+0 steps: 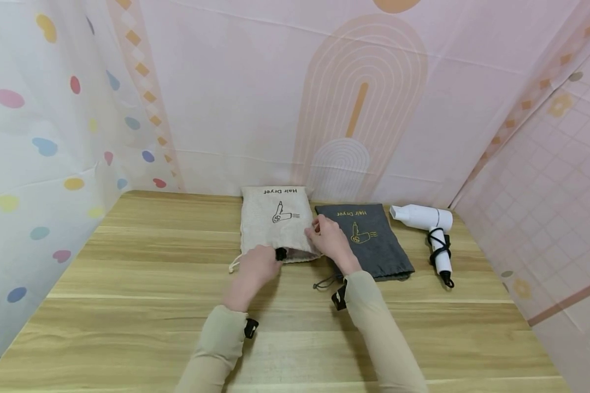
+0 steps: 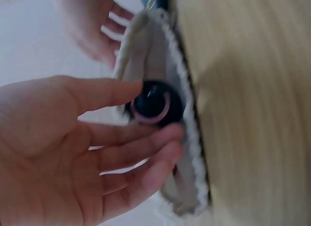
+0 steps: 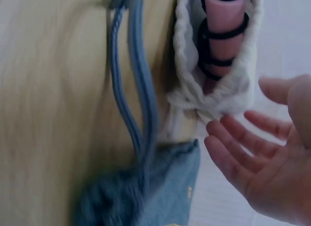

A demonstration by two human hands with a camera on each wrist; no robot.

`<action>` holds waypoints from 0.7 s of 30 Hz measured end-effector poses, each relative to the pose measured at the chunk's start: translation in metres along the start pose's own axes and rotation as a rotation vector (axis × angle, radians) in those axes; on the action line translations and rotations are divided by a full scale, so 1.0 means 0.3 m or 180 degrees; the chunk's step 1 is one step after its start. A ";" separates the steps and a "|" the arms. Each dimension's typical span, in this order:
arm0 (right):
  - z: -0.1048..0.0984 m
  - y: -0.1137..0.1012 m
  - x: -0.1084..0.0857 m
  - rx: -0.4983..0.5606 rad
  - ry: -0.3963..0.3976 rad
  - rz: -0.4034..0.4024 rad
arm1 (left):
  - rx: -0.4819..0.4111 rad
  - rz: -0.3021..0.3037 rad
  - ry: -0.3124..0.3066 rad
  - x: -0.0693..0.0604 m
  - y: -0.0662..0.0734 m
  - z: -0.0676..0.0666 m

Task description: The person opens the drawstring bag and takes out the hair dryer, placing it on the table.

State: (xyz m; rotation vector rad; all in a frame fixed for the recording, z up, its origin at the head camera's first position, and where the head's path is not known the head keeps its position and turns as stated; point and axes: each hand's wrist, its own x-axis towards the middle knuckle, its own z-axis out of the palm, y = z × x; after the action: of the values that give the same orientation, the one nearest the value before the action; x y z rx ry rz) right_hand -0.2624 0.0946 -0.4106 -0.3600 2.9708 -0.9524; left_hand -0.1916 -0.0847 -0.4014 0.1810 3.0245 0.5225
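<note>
A beige drawstring bag [image 1: 270,232] printed "Hair Dryer" lies flat, its mouth facing me. Inside the mouth sits a pink hair dryer [image 3: 224,19] with black cord wound round its handle; the rest of it is hidden in the cloth. My left hand [image 1: 259,266] pinches the handle's black end [image 2: 151,100] between thumb and fingers. At the right side of the mouth is my right hand [image 1: 330,238], fingers loosely bent beside the cloth and holding nothing. In the right wrist view its fingertips [image 3: 214,129] come close to the bag's rim; contact is unclear.
A dark grey drawstring bag [image 1: 381,254] lies right of the beige one, partly under my right hand, its cord [image 1: 326,281] toward me. Farther right is a white hair dryer [image 1: 420,216] with its black cord wrapped. Patterned cloth [image 1: 226,109] hangs behind the wooden table [image 1: 142,284].
</note>
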 end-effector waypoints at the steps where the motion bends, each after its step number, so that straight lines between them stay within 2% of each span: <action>1: 0.009 0.000 0.006 0.0051 0.0012 0.0059 | 0.0023 0.0023 0.0094 0.001 0.007 0.009; 4: 0.030 0.001 0.019 0.0168 0.0049 0.0195 | -0.0060 0.0019 0.0331 0.004 0.024 0.032; 9: 0.045 -0.006 0.025 0.0254 0.0119 0.0359 | -0.0174 0.0013 0.0852 0.010 0.049 0.076; 12: 0.048 -0.013 0.026 0.0317 0.0149 0.0407 | -0.0207 -0.0126 0.1083 0.023 0.062 0.097; 16: 0.053 -0.020 0.027 0.0373 0.0167 0.0429 | -0.0253 -0.0411 0.1261 0.049 0.076 0.116; 21: 0.061 -0.024 0.031 0.0370 0.0206 0.0406 | -0.0204 -0.0517 0.1357 0.085 0.084 0.132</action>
State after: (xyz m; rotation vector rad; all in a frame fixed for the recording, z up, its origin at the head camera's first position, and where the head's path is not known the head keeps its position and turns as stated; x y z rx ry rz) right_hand -0.2687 0.0765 -0.4208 -0.1391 2.9344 -1.1356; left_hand -0.2109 -0.0448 -0.4313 -0.2064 3.3796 0.7234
